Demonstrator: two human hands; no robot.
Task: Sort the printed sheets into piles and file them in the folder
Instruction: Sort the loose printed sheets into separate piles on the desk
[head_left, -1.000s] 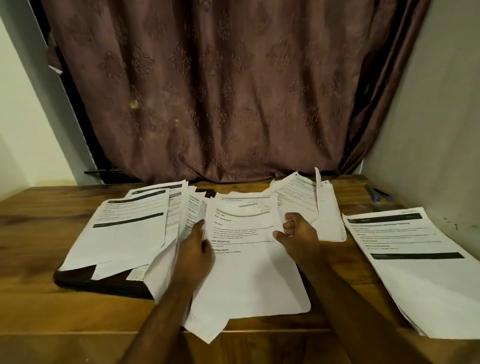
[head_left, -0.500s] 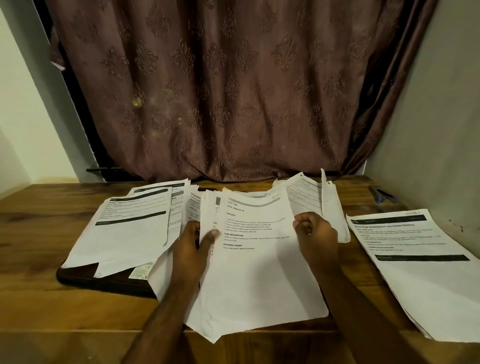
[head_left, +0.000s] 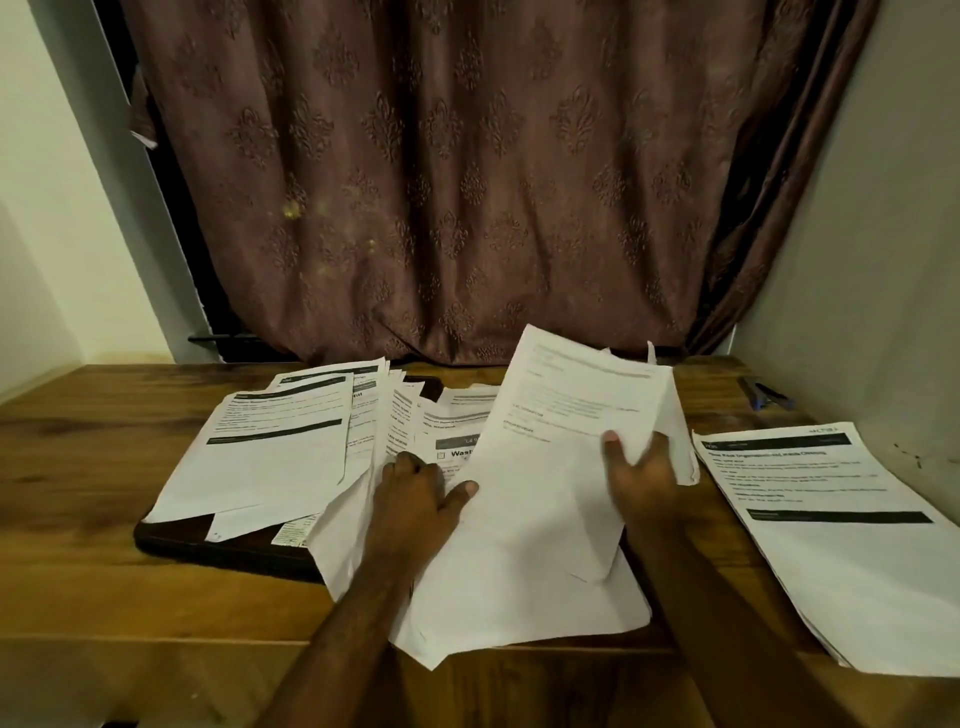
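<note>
A: Right hand (head_left: 641, 480) first. What's it got?

B: It pinches a lifted printed sheet (head_left: 566, 457) at centre frame, thumb on the printed face, other fingers hidden behind the paper. The sheet is tilted up off the heap, top edge toward the curtain (head_left: 467, 182), probably so the heading can be read before choosing a pile.

A: Left hand (head_left: 415, 488)?

B: Fingers spread fairly flat, pressing on the unsorted heap (head_left: 452, 447) at lower centre, thumb out toward the lifted sheet's edge. It grips nothing. Judged purpose: pinning the loose pages so they don't slide as one comes off.

A: Piles?

B: One pile with black header bars (head_left: 280, 441) at centre left, lying partly over a dark folder (head_left: 228, 545) whose front edge sticks out beneath. Another sorted pile (head_left: 831, 519) at the right edge of the frame, flat on the counter (head_left: 104, 467), well apart from the heap. The gap likely keeps categories from mixing.

A: Folder open or closed?

B: Can't tell, paper covers most of it. Nothing looks filed yet.

A: Anything else?

B: A blue pen (head_left: 769, 397) at upper right near the wall. A page marked "Wash..." (head_left: 457, 452) is exposed on top of the heap, just beside the left hand.

A: Stage?

B: Mid-sorting, by judgement. Heap still thick.
</note>
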